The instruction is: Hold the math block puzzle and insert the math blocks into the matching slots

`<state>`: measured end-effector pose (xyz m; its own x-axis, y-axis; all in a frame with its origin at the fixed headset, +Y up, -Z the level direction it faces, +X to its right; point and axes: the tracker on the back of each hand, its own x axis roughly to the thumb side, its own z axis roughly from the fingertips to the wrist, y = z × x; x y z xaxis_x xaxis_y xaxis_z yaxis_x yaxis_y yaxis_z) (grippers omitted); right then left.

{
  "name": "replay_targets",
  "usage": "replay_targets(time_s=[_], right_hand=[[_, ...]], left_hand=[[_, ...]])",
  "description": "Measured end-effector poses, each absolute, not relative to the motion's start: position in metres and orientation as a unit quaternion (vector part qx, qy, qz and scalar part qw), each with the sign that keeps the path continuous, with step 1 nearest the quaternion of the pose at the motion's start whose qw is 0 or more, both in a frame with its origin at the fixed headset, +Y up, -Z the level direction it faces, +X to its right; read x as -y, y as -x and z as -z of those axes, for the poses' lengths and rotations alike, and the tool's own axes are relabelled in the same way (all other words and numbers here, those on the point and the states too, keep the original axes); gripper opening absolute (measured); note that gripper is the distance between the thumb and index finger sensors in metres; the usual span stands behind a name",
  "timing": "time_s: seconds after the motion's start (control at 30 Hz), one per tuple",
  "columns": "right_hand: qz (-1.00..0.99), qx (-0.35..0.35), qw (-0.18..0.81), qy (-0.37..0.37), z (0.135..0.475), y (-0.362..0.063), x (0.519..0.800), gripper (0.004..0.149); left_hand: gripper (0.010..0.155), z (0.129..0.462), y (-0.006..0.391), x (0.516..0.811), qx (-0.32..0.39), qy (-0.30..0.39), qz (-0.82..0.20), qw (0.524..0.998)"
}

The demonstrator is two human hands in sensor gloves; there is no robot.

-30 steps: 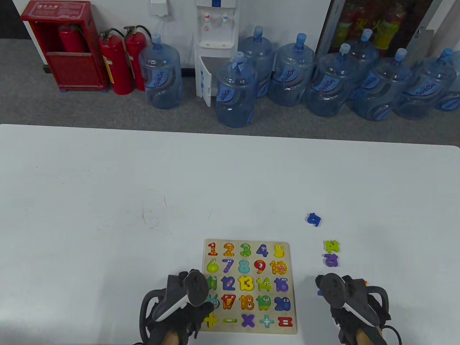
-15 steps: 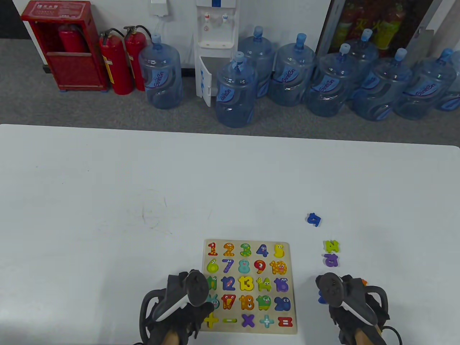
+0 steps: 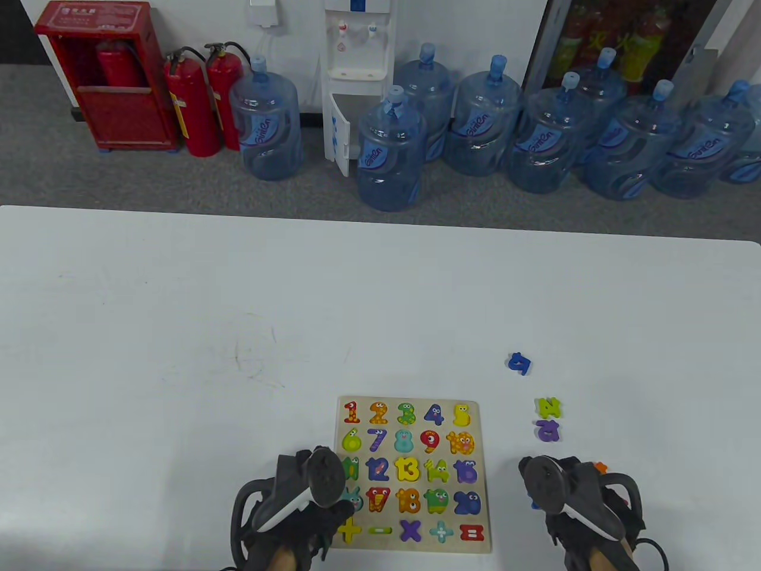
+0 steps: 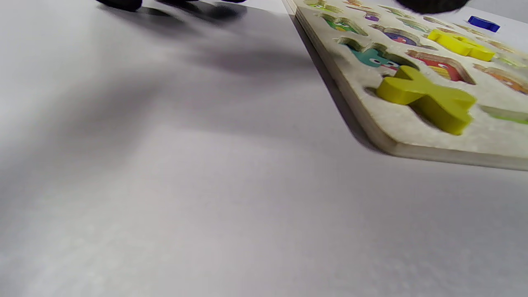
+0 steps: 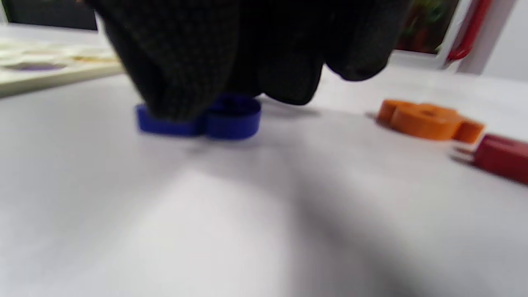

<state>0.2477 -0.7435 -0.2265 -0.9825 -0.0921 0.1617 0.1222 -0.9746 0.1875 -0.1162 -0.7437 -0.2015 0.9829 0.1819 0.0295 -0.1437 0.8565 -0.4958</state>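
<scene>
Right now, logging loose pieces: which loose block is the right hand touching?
The dark blue block under the right hand; orange and red blocks lie apart.

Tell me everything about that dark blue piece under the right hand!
The dark blue piece is a flat, thick block with smooth rounded lobes, looking like painted wood. It lies flat on the white table, off the puzzle board. The right hand in its black glove covers its top, fingertips touching it, so its full shape is hidden. In the table view only a blue sliver peeks out beside the hand.
</scene>
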Motion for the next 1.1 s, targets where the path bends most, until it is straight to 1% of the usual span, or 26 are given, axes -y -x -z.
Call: replay_targets(time_s=[0.03, 0.07, 0.17, 0.4, 0.83, 1.1], right_hand=[[0.989, 0.113, 0.067, 0.065, 0.226, -0.246, 0.746, 0.070], [0.989, 0.109, 0.075, 0.061, 0.226, -0.245, 0.747, 0.072], [0.992, 0.073, 0.084, 0.053, 0.227, -0.241, 0.746, 0.066], [0.992, 0.057, 0.097, 0.057, 0.226, -0.237, 0.747, 0.064], [0.989, 0.033, 0.113, 0.085, 0.221, -0.222, 0.747, 0.067], [0.990, 0.018, 0.085, 0.115, 0.217, -0.201, 0.739, 0.065]], left_hand=[[0.086, 0.201, 0.116, 0.744, 0.038, 0.254, -0.084, 0.963], [0.086, 0.201, 0.116, 0.744, 0.037, 0.254, -0.084, 0.963], [0.086, 0.202, 0.116, 0.744, 0.037, 0.254, -0.084, 0.963], [0.086, 0.202, 0.116, 0.744, 0.038, 0.254, -0.084, 0.963], [0.086, 0.202, 0.116, 0.744, 0.038, 0.254, -0.084, 0.963], [0.086, 0.202, 0.116, 0.744, 0.037, 0.256, -0.084, 0.962]])
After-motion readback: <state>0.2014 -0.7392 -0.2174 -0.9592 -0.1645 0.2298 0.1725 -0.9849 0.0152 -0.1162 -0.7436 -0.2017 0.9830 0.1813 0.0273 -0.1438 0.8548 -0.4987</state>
